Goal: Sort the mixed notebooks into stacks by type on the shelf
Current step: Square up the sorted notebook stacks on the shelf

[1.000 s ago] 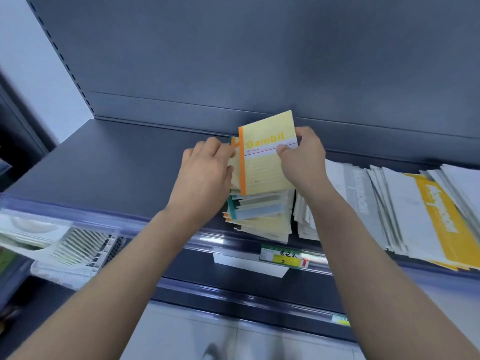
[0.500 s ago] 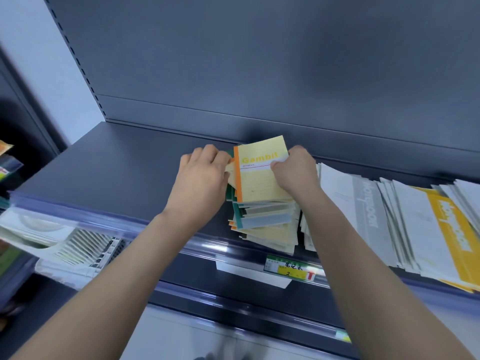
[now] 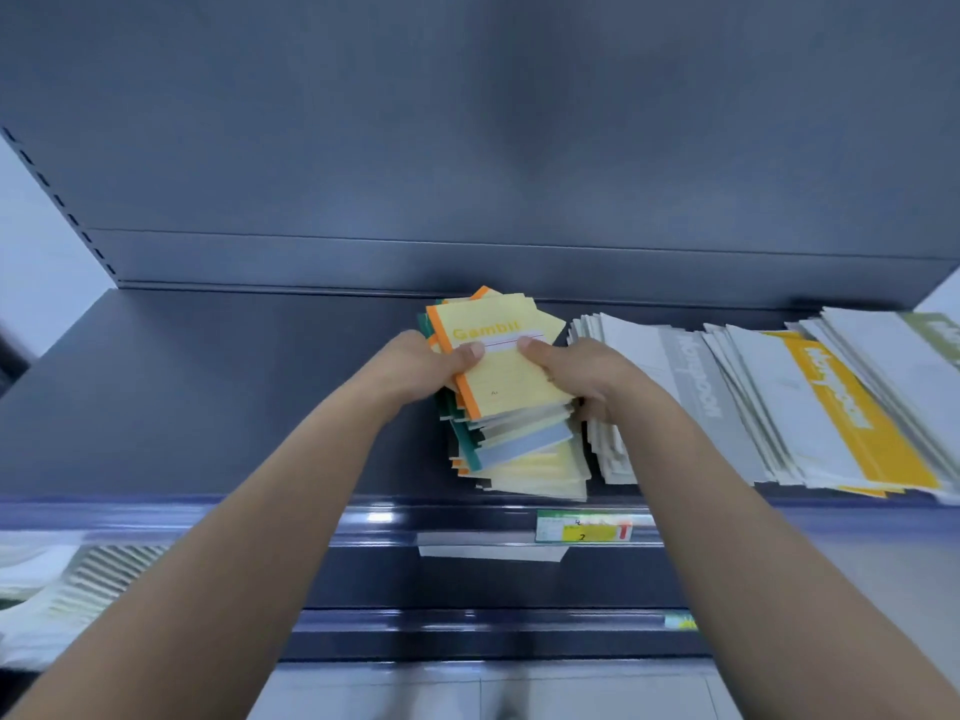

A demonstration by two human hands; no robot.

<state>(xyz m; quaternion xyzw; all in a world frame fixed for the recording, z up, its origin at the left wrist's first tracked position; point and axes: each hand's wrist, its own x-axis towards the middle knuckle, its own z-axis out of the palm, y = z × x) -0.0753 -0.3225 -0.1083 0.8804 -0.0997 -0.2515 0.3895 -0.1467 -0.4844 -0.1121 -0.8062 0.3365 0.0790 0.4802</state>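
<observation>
A loose pile of small notebooks (image 3: 524, 449) sits on the dark grey shelf (image 3: 218, 387), with yellow covers and orange, green and blue-grey spines. On top lies a yellow notebook with an orange spine (image 3: 511, 376) marked "Gambit". My left hand (image 3: 421, 366) grips the pile's left side, thumb on the top cover. My right hand (image 3: 582, 376) grips the right side, thumb on the cover too. To the right, large white, grey and yellow notebooks (image 3: 810, 402) lie fanned in overlapping rows.
The shelf's left half is bare metal. A clear price rail (image 3: 584, 527) with a yellow-green tag runs along the front edge. A lower shelf at the left holds white and striped items (image 3: 78, 579). The back panel stands right behind the pile.
The tilted Gambit notebook has been laid flat on the pile. Both hands have shifted from holding that notebook to gripping the pile's sides. The camera view has moved up and closer.
</observation>
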